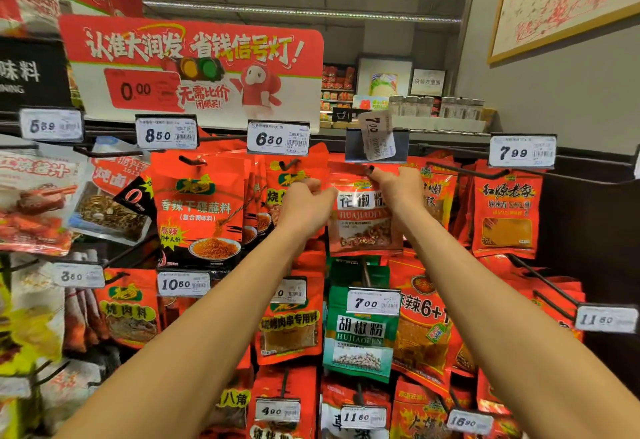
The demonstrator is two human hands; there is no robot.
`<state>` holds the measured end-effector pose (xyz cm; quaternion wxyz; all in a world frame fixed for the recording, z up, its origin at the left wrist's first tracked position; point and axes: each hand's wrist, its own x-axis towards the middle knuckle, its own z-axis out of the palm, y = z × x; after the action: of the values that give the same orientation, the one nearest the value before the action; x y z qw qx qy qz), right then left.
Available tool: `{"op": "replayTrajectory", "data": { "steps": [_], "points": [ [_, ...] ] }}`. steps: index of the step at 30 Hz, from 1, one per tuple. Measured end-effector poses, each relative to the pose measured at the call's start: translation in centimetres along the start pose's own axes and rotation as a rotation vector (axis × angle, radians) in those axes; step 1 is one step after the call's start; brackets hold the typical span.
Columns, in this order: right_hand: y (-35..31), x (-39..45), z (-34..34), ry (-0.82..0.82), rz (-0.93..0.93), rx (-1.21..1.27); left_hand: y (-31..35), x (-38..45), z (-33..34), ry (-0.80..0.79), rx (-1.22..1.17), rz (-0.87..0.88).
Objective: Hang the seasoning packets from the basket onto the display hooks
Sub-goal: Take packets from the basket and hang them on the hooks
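A red seasoning packet (362,220) with a clear window of brown peppercorns hangs between both hands in front of the rack. My left hand (308,203) grips its upper left edge. My right hand (398,186) pinches its top right corner, just under a display hook's (369,168) tip. Over that hook sits a price-tag holder (377,144) with its 7.00 label tilted askew. The basket is out of view.
Rows of black hooks carry red packets, each with a price tag: 6.80 (278,139) to the left, 7.99 (522,152) to the right. A green pepper packet (358,331) hangs below. A red promotional sign (194,68) stands above the rack.
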<state>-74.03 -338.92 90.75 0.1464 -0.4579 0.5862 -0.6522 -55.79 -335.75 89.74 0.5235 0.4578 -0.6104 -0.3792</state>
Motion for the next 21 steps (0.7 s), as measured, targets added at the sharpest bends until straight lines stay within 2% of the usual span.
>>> {"op": "replayTrajectory", "data": {
  "steps": [3,7,11,16,21],
  "points": [
    [1.1,1.9,1.0,0.033,0.043,-0.064,-1.0,-1.3,-1.5,-0.002,-0.010,0.048],
    [1.0,3.7,2.6,0.050,0.099,-0.276,-2.0,-2.6,-3.0,-0.020,0.071,0.090],
    [0.6,5.0,2.8,0.012,0.178,-0.350,-2.2,-4.0,-3.8,-0.051,0.067,0.091],
    [2.0,4.4,1.7,-0.034,0.198,-0.299,-1.5,-5.0,-3.7,-0.070,-0.010,0.026],
    [2.8,-0.3,-2.4,0.055,0.111,-0.124,-1.6,-5.5,-3.8,-0.132,-0.110,-0.050]
  ]
}}
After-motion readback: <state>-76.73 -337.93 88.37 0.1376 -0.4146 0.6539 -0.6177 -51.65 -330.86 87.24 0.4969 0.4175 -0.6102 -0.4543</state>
